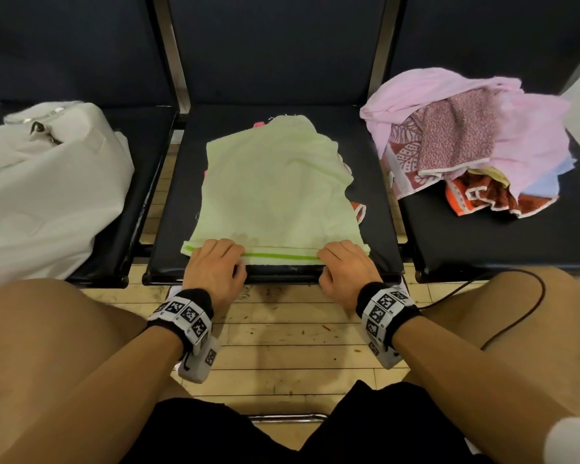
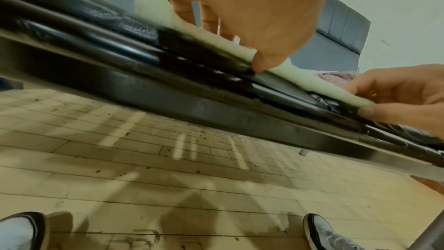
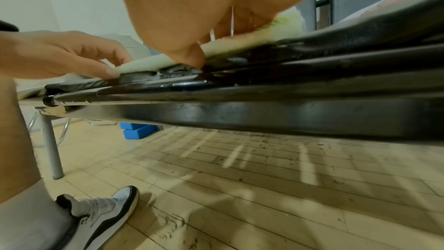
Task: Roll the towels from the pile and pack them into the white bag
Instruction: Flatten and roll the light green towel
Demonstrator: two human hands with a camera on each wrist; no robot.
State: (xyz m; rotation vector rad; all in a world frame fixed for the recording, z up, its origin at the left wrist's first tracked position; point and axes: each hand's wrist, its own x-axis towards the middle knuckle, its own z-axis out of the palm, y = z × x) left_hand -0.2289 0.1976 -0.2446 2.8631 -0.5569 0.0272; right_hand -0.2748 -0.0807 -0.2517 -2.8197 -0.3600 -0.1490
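A row of three black padded seats (image 1: 315, 262) runs across on a metal frame, the middle seat (image 1: 188, 202) as the marker. Under its front edge lies pale wooden plank flooring (image 1: 282, 346). Two blue blocks (image 3: 139, 130) sit on the floor beneath the seats, beside a grey metal leg (image 3: 51, 145).

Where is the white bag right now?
In the head view the white bag sits on the left seat, left of the pale green towel that both hands hold on the middle seat.
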